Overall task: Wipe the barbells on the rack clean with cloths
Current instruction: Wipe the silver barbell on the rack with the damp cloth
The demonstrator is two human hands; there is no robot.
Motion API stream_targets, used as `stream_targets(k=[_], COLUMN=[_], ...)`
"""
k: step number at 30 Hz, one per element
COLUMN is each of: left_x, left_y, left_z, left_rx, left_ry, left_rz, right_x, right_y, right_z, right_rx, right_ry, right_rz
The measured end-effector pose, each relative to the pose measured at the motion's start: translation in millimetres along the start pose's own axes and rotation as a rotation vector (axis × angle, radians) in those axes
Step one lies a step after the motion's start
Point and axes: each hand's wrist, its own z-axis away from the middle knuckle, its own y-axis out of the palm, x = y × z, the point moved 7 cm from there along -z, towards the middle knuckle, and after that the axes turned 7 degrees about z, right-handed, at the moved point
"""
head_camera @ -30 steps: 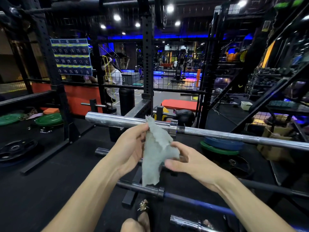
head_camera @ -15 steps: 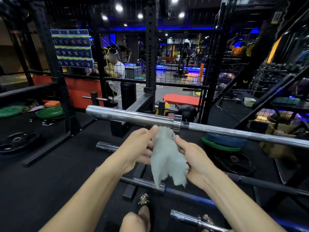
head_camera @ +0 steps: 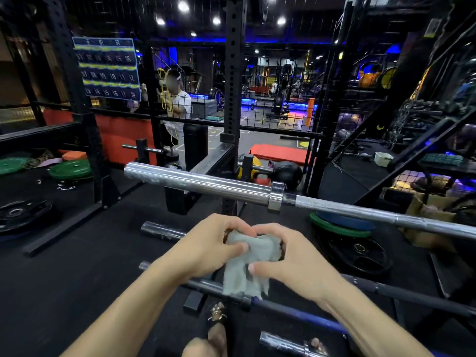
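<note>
Dim gym, white ceiling spotlights (head_camera: 183,6) and blue glow behind, wide-angle bending at edges, soft background.

A gym: a chrome barbell (head_camera: 201,182) lies across a black power rack (head_camera: 233,99), green weight plates (head_camera: 69,169) and a kettlebell (head_camera: 287,173) sit on black rubber floor (head_camera: 64,274).

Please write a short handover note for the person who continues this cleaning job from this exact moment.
Left hand and right hand: both grip the grey cloth, bunched between them, below the chrome barbell.
The chrome barbell lies across the rack, above and beyond the hands; a dark barbell lies lower, near the cloth's hanging end.
Done: cloth gathered in hand.
Left: the cloth touches no bar now; put it on the chrome barbell and wipe along, then the lower bars.
</note>
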Motion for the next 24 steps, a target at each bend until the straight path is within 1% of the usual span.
stream_targets(k=[1, 2, 3, 4, 5, 6, 8, 9, 10, 11, 13, 14, 15, 16, 17, 18, 19, 20, 21, 23, 24], left_x=[-1.7, -2.3, -1.3, 0.4, 3.6, 8.2, 18.2, 21.1, 23.1, 25.3, 32.0, 32.8, 30.3, 22.5, 11.5, -3.5, -15.6, -21.9, -22.0, -12.5, -5.7], left_y=[-0.9, -2.4, -4.4, -6.8, -9.0, -9.2, 0.2, 3.8, 4.1, -1.0, -27.2, -46.1, -66.9, -88.1, -107.6, -118.4, -118.0, -107.8, -92.9, -58.0, -48.4], left_z=[-1.8, -3.7, -6.3, -9.1, -11.5, -13.0, -15.5, -16.7, -18.7, -22.9, -36.1, -43.2, -50.7, -57.0, -63.8, -69.8, -80.1, -93.6, -105.6, -117.1, -117.9], left_rx=[-0.021, -0.039, -0.066, -0.089, -0.1, -0.081, 0.039, 0.076, 0.074, 0.019, -0.202, -0.33, -0.448, -0.566, -0.68, -0.753, -0.749, -0.652, -0.508, -0.221, -0.146], left_ry=[0.018, 0.04, 0.073, 0.105, 0.122, 0.101, 0.001, -0.029, -0.041, -0.05, -0.087, -0.081, -0.038, 0.04, 0.14, 0.237, 0.317, 0.367, 0.385, 0.36, 0.336], left_rz=[-0.108, -0.195, -0.241, -0.248, -0.182, -0.019, 0.399, 0.525, 0.62, 0.686, 0.73, 0.695, 0.623, 0.492, 0.273, 0.003, -0.229, -0.37, -0.435, -0.484, -0.452], right_x=[1.3, 3.9, 2.7, 1.8, -0.1, -2.3, -2.3, -3.4, -5.3, -8.9, -14.2, -15.2, -16.5, -17.0, -17.6, -18.9, -20.3, -23.3, -27.2, -34.6, -36.3], right_y=[-1.0, -2.9, -5.1, -7.6, -9.7, -11.5, -11.4, -12.6, -16.0, -22.5, -43.5, -57.8, -74.2, -90.0, -103.6, -113.5, -119.8, -123.0, -124.0, -121.7, -119.1], right_z=[-2.0, -4.1, -7.6, -11.0, -14.6, -18.0, -25.1, -28.9, -33.7, -40.2, -55.6, -63.4, -71.8, -79.7, -88.0, -96.6, -104.9, -112.7, -119.3, -127.6, -129.3], right_rx=[-0.04, -0.081, -0.11, -0.122, -0.114, -0.091, -0.014, -0.004, -0.024, -0.064, -0.174, -0.235, -0.3, -0.365, -0.42, -0.457, -0.483, -0.5, -0.505, -0.489, -0.47], right_ry=[-0.017, -0.028, -0.026, -0.018, -0.007, 0.01, 0.035, 0.041, 0.04, 0.027, 0.006, -0.009, -0.03, -0.047, -0.064, -0.074, -0.081, -0.08, -0.077, -0.062, -0.063], right_rz=[0.17, 0.29, 0.317, 0.29, 0.206, 0.054, -0.26, -0.321, -0.324, -0.297, -0.27, -0.276, -0.281, -0.283, -0.273, -0.244, -0.196, -0.132, -0.057, 0.098, 0.171])
